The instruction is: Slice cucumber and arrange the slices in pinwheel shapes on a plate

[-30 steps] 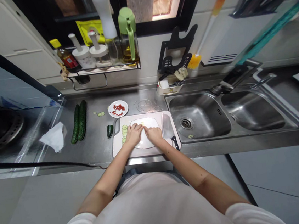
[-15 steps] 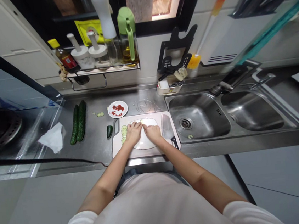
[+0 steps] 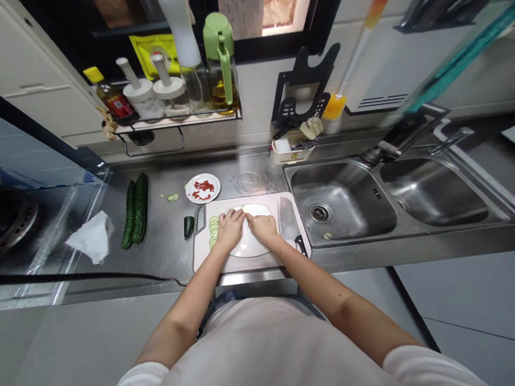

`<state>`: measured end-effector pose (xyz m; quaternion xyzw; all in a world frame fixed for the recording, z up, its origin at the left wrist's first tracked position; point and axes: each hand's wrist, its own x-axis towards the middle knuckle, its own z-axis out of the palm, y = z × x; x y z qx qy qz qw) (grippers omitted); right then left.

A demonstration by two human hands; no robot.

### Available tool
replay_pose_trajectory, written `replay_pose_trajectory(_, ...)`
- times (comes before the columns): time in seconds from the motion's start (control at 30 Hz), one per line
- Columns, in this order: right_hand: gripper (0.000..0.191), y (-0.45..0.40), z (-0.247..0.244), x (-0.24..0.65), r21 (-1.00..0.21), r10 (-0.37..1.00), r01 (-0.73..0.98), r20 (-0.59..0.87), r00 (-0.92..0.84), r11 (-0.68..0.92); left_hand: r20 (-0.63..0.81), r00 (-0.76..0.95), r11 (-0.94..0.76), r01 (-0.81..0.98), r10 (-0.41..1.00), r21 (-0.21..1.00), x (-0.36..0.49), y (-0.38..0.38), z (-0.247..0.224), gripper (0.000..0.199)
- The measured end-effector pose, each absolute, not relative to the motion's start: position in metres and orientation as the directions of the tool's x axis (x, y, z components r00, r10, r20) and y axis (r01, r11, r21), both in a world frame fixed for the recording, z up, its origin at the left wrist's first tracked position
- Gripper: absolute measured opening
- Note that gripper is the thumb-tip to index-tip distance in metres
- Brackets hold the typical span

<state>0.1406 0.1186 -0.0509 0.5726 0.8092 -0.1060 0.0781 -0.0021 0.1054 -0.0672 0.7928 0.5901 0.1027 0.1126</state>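
Note:
A white plate [image 3: 250, 246] lies on the pink-rimmed cutting board [image 3: 205, 266], and both hands meet over its far part. My left hand [image 3: 230, 228] is bent over the plate, its fingertips at a small pale yellowish piece. Close beside it, my right hand [image 3: 262, 226] is closed, thumb and finger at the same spot; what it pinches is too small to name. Cucumber slices [image 3: 214, 227] form a column on the board's left side. A knife [image 3: 287, 217] rests on the board's right side, its black handle toward me.
Left of the board are a cucumber end [image 3: 188, 226], two cucumbers [image 3: 138, 210] and a crumpled white tissue [image 3: 92, 238]. Behind it stands a small plate [image 3: 213, 191] with red pieces. A double sink [image 3: 345, 202] is on the right; a bottle rack [image 3: 176, 123] hangs behind.

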Motion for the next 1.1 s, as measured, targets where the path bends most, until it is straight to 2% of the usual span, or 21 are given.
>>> replay_pose_trajectory(0.6, 0.045, 0.116, -0.04, 0.141, -0.101, 0.909, 0.952, -0.283, -0.307, 0.29, 0.008, 0.265, -0.255, 0.92, 0.964, 0.298, 0.001, 0.107, -0.058, 0.041)
replay_pose_trajectory(1.1, 0.041, 0.122, -0.037, 0.142, -0.118, 0.903, 0.954, -0.309, -0.299, 0.276, 0.062, 0.291, -0.297, 0.915, 0.955, 0.274, 0.0, 0.107, -0.066, 0.038)
